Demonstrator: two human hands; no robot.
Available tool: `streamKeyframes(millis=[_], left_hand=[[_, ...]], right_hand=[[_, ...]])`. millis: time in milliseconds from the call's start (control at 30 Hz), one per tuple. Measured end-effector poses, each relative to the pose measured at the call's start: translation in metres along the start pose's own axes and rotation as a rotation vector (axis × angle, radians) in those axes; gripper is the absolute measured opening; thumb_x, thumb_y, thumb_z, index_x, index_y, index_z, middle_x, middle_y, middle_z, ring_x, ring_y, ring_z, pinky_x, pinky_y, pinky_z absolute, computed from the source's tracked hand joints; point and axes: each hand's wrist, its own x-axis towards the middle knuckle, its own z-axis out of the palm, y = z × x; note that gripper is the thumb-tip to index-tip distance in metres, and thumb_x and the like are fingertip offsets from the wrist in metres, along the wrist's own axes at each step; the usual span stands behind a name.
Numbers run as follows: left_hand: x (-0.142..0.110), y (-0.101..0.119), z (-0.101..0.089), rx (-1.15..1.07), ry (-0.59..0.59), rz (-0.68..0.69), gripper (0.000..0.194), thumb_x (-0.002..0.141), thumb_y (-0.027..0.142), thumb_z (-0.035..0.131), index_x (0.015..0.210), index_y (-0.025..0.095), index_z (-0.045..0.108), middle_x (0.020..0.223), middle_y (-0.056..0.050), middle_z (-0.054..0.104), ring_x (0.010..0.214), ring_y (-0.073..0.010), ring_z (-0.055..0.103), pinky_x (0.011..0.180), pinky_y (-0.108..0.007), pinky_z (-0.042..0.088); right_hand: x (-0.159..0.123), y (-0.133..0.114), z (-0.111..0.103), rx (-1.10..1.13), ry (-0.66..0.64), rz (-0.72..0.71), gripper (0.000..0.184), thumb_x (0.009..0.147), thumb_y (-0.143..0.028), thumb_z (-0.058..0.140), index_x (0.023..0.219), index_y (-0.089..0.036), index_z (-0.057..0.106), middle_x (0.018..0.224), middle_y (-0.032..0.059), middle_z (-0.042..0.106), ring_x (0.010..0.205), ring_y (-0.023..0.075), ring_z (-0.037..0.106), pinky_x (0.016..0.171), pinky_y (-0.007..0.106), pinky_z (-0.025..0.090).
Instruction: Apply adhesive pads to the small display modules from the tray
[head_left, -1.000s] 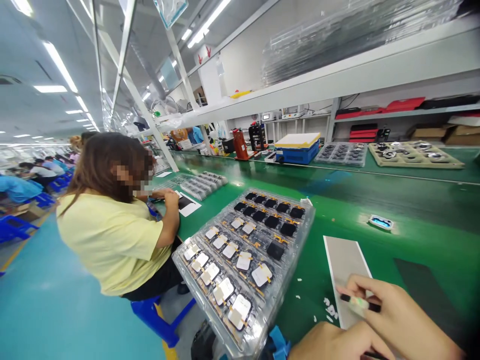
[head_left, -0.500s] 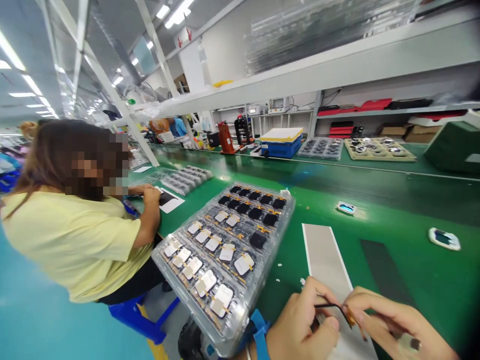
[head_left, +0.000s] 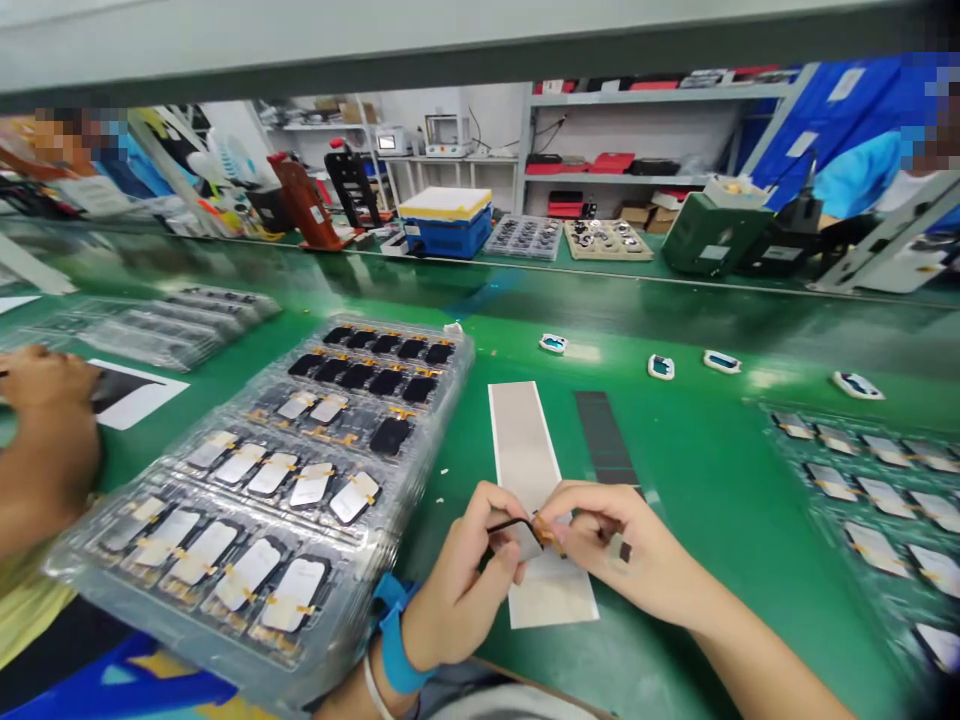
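Observation:
My left hand [head_left: 472, 585], with a blue wrist strap, is closed on a thin small screen module [head_left: 529, 540] with a black edge. Fingers hide most of it. My right hand [head_left: 630, 545] pinches the orange flex cable [head_left: 551, 535] at the module's right end. The end of a slim pen-like tool [head_left: 624, 550] shows in the right palm. Beneath both hands lies a beige sheet with white borders [head_left: 521, 430]. To its right is a dark grey strip [head_left: 604, 435]. A clear plastic tray [head_left: 405, 480] of screen modules, some black side up and some white, stands at left.
Another tray [head_left: 832, 515] of modules lies at right. Several small white-framed parts [head_left: 661, 367] sit along the bench. Behind are a blue box [head_left: 450, 230], a red press-like fixture [head_left: 304, 200] and a green machine [head_left: 709, 235]. At left, a co-worker's arm [head_left: 49, 450] reaches over a white-and-black sheet [head_left: 142, 395].
The view has swung right, bringing the right-hand tray into sight. My hands have come together on the module; earlier the pen-like tool was held out in my right fingers.

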Motion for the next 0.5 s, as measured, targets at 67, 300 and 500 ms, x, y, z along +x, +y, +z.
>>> streamKeyframes(millis=[67, 300, 500], left_hand=[[0.0, 0.002, 0.001, 0.038, 0.004, 0.012, 0.017, 0.106, 0.038, 0.041, 0.109, 0.022, 0.045, 0.084, -0.001, 0.055, 0.064, -0.0119, 0.045, 0.055, -0.022, 0.037], [0.003, 0.014, 0.008, 0.207, 0.073, 0.022, 0.005, 0.105, 0.024, 0.041, 0.107, 0.024, 0.046, 0.084, 0.002, 0.051, 0.064, -0.0108, 0.045, 0.058, -0.022, 0.038], [0.003, 0.007, 0.011, 0.11, 0.051, -0.028, 0.008, 0.106, 0.032, 0.041, 0.107, 0.024, 0.043, 0.079, 0.004, 0.046, 0.062, -0.0104, 0.041, 0.058, -0.023, 0.036]], right_hand=[[0.0, 0.001, 0.002, 0.02, 0.009, 0.005, 0.022, 0.086, -0.036, 0.066, 0.083, -0.015, 0.071, 0.067, -0.0018, 0.059, 0.048, 0.0045, 0.03, 0.045, 0.02, 0.023], [0.002, 0.005, 0.005, 0.078, 0.044, 0.065, 0.029, 0.086, -0.044, 0.067, 0.079, -0.015, 0.066, 0.057, -0.0059, 0.048, 0.047, 0.0051, 0.027, 0.045, 0.021, 0.022], [-0.001, 0.012, 0.012, 0.059, 0.091, 0.045, 0.022, 0.088, -0.037, 0.066, 0.079, -0.016, 0.066, 0.053, -0.01, 0.033, 0.046, 0.0052, 0.022, 0.044, 0.021, 0.019]])
